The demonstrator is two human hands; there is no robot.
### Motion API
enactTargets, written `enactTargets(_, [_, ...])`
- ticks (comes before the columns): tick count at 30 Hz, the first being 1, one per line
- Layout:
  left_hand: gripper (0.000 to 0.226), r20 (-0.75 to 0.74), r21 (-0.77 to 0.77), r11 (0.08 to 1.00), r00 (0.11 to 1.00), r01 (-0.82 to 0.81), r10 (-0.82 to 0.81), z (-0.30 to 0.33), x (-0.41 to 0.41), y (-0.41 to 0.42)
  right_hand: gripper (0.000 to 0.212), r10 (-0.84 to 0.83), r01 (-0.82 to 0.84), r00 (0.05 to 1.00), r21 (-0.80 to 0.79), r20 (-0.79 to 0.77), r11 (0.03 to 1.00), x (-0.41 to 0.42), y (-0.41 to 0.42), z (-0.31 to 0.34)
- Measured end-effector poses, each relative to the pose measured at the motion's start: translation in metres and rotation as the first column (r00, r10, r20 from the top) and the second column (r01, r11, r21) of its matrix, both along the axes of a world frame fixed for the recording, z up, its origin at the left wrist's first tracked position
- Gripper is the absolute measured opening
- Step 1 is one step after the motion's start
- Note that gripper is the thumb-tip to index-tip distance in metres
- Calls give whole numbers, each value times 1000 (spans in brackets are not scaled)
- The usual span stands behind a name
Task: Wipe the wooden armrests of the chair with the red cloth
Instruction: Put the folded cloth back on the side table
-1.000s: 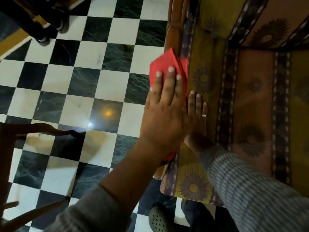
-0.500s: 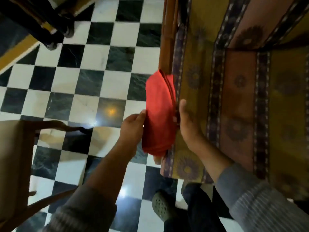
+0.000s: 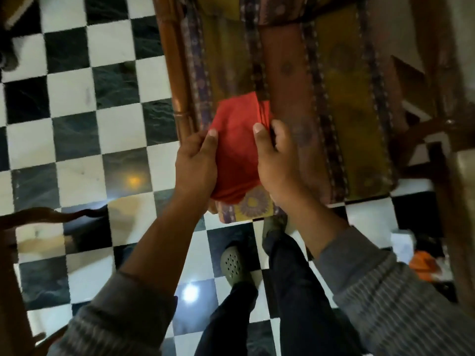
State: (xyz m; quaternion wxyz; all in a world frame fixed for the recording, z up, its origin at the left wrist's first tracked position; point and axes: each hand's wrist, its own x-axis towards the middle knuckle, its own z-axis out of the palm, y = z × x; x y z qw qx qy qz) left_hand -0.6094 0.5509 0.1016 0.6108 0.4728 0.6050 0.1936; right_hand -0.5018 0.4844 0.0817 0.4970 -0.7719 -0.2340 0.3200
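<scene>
A folded red cloth [image 3: 237,147] is held flat between both hands, above the front left corner of the chair's patterned seat cushion [image 3: 295,98]. My left hand [image 3: 196,165] grips the cloth's left edge with the thumb on top. My right hand [image 3: 276,160] grips its right edge the same way. The left wooden armrest [image 3: 177,80] runs up the frame just left of the cloth; its front end lies hidden under my left hand. The right wooden armrest [image 3: 421,132] shows dimly at the far right.
Black-and-white checkered floor [image 3: 90,140] spreads to the left and below. Another wooden chair [image 3: 15,253] stands at the lower left. My feet in green clogs [image 3: 235,265] are close to the cushion's front edge. An orange item [image 3: 424,263] lies at the lower right.
One second ago my left hand pressed the cloth flat on the left armrest. The cloth has since come off the armrest and now sits over the cushion corner, held by both hands.
</scene>
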Motion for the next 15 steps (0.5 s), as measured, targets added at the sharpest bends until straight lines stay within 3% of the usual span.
enactTargets(9, [22,-1,63,915,917,398,-398,5,107,-89,35,-334,334,943,-65,17,940,77,-126,27])
enactTargets(12, [27,-8,60,852,854,519,-520,5,144,-128,44,-446,440,893,-97,-52,893,103,-173,24])
enactTargets(15, [35,-66,113,717,725,688,-685,0,187,-176,46,-579,574,812,-80,-72,815,128,-230,13])
